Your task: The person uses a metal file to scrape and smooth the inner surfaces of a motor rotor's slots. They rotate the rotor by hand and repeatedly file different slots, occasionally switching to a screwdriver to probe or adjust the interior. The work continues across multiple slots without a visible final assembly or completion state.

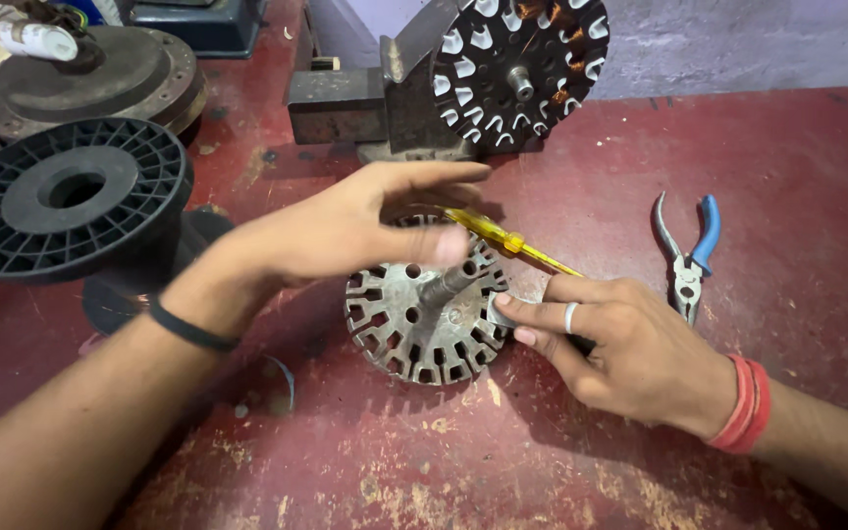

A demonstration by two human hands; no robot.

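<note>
The stator [422,314] lies flat on the red table [787,157]. Left hand [345,231] hovers above it, fingers open and blurred. Right hand [620,348] pinches a small grey strip [499,312] at the stator's rim; a yellow screwdriver [507,238] lies beside it.

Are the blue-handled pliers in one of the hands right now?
No, the pliers lie on the red table, apart from the right hand.

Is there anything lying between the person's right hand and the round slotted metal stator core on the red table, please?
Nothing visible does: the right hand already presses a small pale strip against the edge of the round slotted metal stator core. The left hand hovers above it.
</note>
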